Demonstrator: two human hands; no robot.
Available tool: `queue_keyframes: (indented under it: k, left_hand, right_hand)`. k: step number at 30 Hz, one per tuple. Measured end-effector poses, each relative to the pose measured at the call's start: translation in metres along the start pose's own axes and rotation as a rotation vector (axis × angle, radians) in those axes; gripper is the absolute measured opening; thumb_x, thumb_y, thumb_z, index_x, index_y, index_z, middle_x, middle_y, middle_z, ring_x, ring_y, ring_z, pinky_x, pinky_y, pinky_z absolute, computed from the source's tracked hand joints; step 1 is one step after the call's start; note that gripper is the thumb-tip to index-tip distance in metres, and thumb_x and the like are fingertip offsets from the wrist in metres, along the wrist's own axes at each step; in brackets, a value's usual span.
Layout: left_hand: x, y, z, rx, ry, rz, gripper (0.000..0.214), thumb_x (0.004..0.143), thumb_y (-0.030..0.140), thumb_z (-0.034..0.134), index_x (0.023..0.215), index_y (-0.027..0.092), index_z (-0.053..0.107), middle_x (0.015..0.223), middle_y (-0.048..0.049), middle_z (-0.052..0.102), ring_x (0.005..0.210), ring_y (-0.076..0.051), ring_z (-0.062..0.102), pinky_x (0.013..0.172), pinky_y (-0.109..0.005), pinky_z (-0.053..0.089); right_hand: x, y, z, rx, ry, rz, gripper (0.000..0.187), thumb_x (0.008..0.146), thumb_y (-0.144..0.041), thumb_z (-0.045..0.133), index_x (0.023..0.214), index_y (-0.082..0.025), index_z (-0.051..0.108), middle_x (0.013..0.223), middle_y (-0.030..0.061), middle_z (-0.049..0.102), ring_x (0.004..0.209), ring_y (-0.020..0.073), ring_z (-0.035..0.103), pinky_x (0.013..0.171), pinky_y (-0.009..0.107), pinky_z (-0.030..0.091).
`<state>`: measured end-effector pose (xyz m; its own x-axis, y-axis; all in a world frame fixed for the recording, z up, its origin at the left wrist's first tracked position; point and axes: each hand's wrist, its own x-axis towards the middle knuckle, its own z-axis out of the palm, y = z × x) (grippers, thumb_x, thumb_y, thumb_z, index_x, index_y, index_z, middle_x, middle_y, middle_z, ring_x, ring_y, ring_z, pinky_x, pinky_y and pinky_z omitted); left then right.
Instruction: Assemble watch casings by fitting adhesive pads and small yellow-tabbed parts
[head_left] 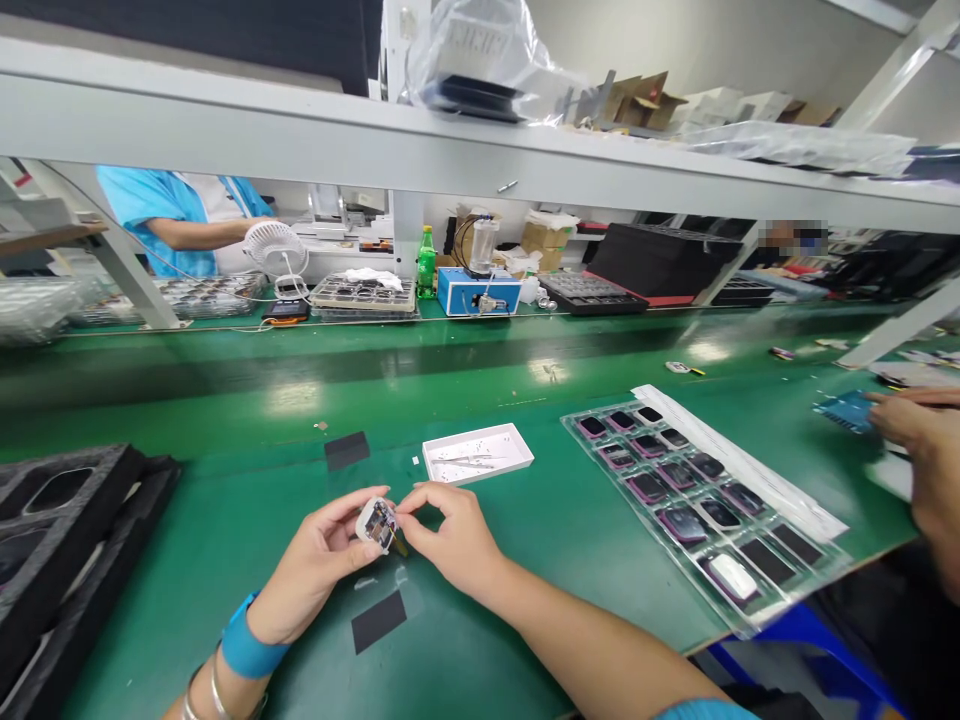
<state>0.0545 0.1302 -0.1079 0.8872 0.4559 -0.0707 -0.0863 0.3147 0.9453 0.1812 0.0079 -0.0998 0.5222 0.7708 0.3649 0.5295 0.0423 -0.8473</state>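
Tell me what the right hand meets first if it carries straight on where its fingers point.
The right hand meets the small white-framed module first: its fingertips already touch it. Behind the module, the left hand holds its other side.

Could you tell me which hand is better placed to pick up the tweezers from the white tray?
The right hand, probably: it sits closer to the tweezers in the tray, while the left hand cradles the white device.
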Motion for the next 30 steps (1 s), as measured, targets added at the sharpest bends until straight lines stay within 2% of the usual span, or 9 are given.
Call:
queue_keyframes:
  k: [7,9,12,16,19,21,23,26,30]
  left_hand:
    - [0.002,-0.002,0.002,0.036,0.012,0.0,0.046,0.059,0.019,0.08,0.103,0.024,0.068,0.097,-0.0042,0.07,0.089,-0.017,0.061,0.081,-0.023,0.048]
    - [0.002,-0.001,0.002,0.029,0.025,-0.001,0.047,0.058,0.019,0.08,0.104,0.023,0.068,0.097,-0.0052,0.07,0.089,-0.017,0.061,0.081,-0.023,0.047]
    - [0.0,0.002,0.003,-0.008,0.055,-0.006,0.048,0.058,0.021,0.08,0.104,0.022,0.067,0.097,-0.0071,0.07,0.089,-0.019,0.062,0.08,-0.026,0.048]
    - [-0.002,0.009,0.003,-0.062,0.164,0.027,0.051,0.056,0.024,0.081,0.104,0.019,0.067,0.099,-0.0089,0.068,0.091,-0.021,0.061,0.081,-0.028,0.048]
    - [-0.002,0.013,-0.001,-0.087,0.165,0.037,0.051,0.057,0.024,0.081,0.105,0.021,0.065,0.1,-0.0079,0.066,0.087,-0.02,0.061,0.078,-0.027,0.048]
    - [-0.001,0.014,-0.004,-0.092,0.131,0.041,0.049,0.059,0.022,0.08,0.105,0.022,0.064,0.1,-0.0069,0.066,0.086,-0.019,0.061,0.077,-0.026,0.048]
    - [0.0,0.016,-0.005,-0.1,0.097,0.048,0.045,0.06,0.022,0.079,0.102,0.023,0.063,0.098,-0.0059,0.065,0.084,-0.019,0.061,0.075,-0.027,0.049]
    - [0.0,0.018,-0.004,-0.113,0.047,0.017,0.04,0.061,0.024,0.078,0.099,0.022,0.063,0.094,-0.005,0.064,0.078,-0.017,0.061,0.072,-0.027,0.05]
    - [-0.001,0.015,-0.001,-0.12,-0.087,-0.1,0.039,0.065,0.024,0.076,0.101,0.02,0.062,0.089,-0.0052,0.063,0.075,-0.016,0.06,0.07,-0.027,0.05]
  right_hand:
    - [0.0,0.011,0.006,-0.175,0.021,-0.273,0.014,0.08,-0.014,0.054,0.069,-0.02,0.059,0.068,-0.0017,0.065,0.066,0.0116,0.058,0.094,0.035,0.039]
    - [0.0,0.01,0.005,-0.2,0.002,-0.294,0.015,0.082,-0.014,0.051,0.07,-0.02,0.059,0.07,-0.0009,0.065,0.068,0.0122,0.058,0.097,0.038,0.036]
    - [0.001,0.007,0.004,0.01,-0.058,-0.077,0.002,0.081,-0.02,0.057,0.08,-0.02,0.059,0.082,0.0019,0.065,0.081,0.0148,0.059,0.092,0.038,0.041]
    - [0.003,0.009,0.006,0.672,-0.269,0.391,0.051,0.06,-0.023,0.077,0.104,-0.021,0.051,0.102,0.0041,0.061,0.092,0.0154,0.061,0.083,0.033,0.048]
    - [0.006,0.013,0.006,0.876,-0.45,0.634,0.055,0.05,-0.024,0.083,0.096,-0.017,0.054,0.085,0.0007,0.063,0.077,0.0132,0.064,0.078,0.031,0.05]
    - [0.008,0.013,0.002,0.896,-0.463,0.696,0.05,0.047,-0.026,0.085,0.087,-0.015,0.057,0.074,-0.003,0.06,0.065,0.0119,0.064,0.071,0.029,0.052]
    - [0.011,0.012,-0.004,0.891,-0.395,0.673,0.048,0.048,-0.025,0.084,0.086,-0.016,0.058,0.071,-0.0046,0.058,0.058,0.0101,0.063,0.065,0.026,0.052]
    - [0.015,0.008,-0.013,0.882,-0.25,0.517,0.044,0.054,-0.024,0.082,0.093,-0.017,0.062,0.076,-0.003,0.061,0.058,0.0069,0.06,0.059,0.021,0.05]
    - [0.015,0.003,-0.017,0.791,-0.189,0.308,0.027,0.063,-0.023,0.076,0.088,-0.018,0.066,0.078,-0.0005,0.065,0.071,0.009,0.061,0.07,0.023,0.05]
